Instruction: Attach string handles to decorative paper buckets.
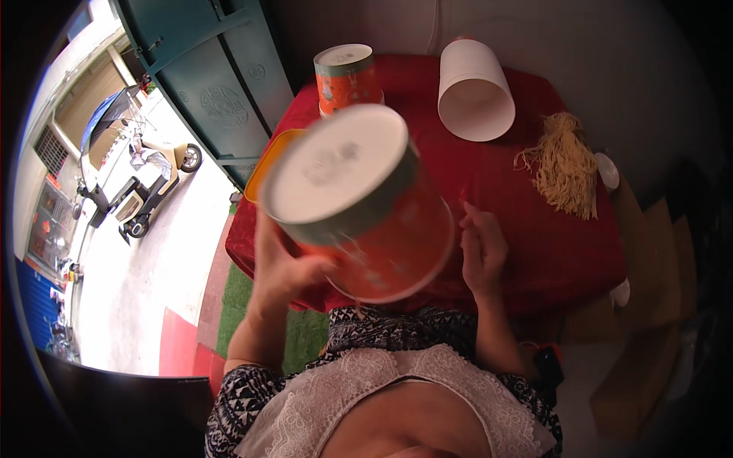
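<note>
My left hand (286, 267) grips an orange paper bucket (389, 240) by its side, thumb in front, the fingers behind it hidden. The bucket is tilted upside down, its white base (340, 164) up towards me and its rim low on the right; a grey-green band runs below the base. Just right of the rim, apart from it, my right hand (485, 252) is closed with fingers curled together. Whether anything small is in it I cannot make out. A similar orange bucket (347, 82) stands upside down at the back of the red-covered table (427, 84).
A white cylindrical container (477, 95) lies with its opening towards me. Right of it rests a bundle of cream strands (566, 168). A yellow object (263, 168) shows partly behind the held bucket. Cardboard (641, 366) is at the right; a teal door (221, 99) opens onto a parked scooter (149, 179).
</note>
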Tool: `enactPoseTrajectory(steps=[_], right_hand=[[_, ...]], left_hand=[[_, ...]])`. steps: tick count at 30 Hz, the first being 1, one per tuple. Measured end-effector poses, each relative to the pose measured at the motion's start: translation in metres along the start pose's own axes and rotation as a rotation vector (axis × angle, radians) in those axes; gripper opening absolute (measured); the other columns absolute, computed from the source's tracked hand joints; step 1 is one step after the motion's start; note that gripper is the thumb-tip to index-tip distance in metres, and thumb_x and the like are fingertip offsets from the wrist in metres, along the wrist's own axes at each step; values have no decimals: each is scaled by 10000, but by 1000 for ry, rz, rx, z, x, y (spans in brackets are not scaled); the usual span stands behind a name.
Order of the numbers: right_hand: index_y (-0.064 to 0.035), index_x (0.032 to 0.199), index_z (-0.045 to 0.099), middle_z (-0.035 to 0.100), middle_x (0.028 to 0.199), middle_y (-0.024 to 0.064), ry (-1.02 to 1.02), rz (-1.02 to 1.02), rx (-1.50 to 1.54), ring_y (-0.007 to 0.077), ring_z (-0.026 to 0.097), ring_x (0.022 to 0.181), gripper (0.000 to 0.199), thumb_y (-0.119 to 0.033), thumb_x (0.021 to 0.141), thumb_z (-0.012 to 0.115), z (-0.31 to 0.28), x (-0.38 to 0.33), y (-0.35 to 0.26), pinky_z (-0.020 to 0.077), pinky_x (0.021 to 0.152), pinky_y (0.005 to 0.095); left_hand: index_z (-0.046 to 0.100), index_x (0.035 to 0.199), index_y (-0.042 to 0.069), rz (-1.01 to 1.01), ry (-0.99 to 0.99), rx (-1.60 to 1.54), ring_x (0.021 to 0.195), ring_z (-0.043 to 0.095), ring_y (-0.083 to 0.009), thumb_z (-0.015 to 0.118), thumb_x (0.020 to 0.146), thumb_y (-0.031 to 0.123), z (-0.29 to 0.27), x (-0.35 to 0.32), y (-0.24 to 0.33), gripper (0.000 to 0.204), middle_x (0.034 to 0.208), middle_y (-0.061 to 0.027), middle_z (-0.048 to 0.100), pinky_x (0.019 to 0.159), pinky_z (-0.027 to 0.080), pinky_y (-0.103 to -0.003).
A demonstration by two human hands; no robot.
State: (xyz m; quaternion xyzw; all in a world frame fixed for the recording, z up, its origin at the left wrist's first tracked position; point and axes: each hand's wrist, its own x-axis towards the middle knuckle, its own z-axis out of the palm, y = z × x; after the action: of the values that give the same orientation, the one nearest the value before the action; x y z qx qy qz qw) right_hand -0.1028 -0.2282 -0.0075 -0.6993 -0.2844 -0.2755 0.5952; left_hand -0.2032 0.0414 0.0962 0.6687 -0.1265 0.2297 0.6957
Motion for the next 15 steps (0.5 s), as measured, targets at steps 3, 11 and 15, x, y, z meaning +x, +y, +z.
enactPoseTrajectory(steps=[3, 11, 15], right_hand=[[40, 1185, 672, 599, 899, 56, 22, 27, -20, 72, 502, 642, 251, -12, 1003, 506, -8, 1, 6, 430, 562, 225], [63, 1089, 685, 651, 873, 123, 11, 102, -257, 189, 637, 711, 187, -19, 994, 545, -26, -9, 1, 524, 619, 306], [68, 1057, 687, 647, 822, 132, 14, 157, -267, 225, 650, 717, 184, -12, 982, 540, -29, -14, -3, 525, 631, 330]], left_hand=[[263, 1512, -4, 153, 163, 171, 1323, 504, -260, 958, 635, 341, -39, 28, 16, 1171, 1444, -152, 479, 1120, 403, -395], [239, 1473, -5, 358, 464, 593, 1194, 583, -267, 887, 742, 255, -137, 154, 18, 1011, 1311, -205, 536, 996, 523, -363], [262, 1429, -16, 330, 462, 623, 1134, 618, -271, 903, 733, 295, -160, 203, -6, 996, 1266, -214, 553, 911, 567, -344]])
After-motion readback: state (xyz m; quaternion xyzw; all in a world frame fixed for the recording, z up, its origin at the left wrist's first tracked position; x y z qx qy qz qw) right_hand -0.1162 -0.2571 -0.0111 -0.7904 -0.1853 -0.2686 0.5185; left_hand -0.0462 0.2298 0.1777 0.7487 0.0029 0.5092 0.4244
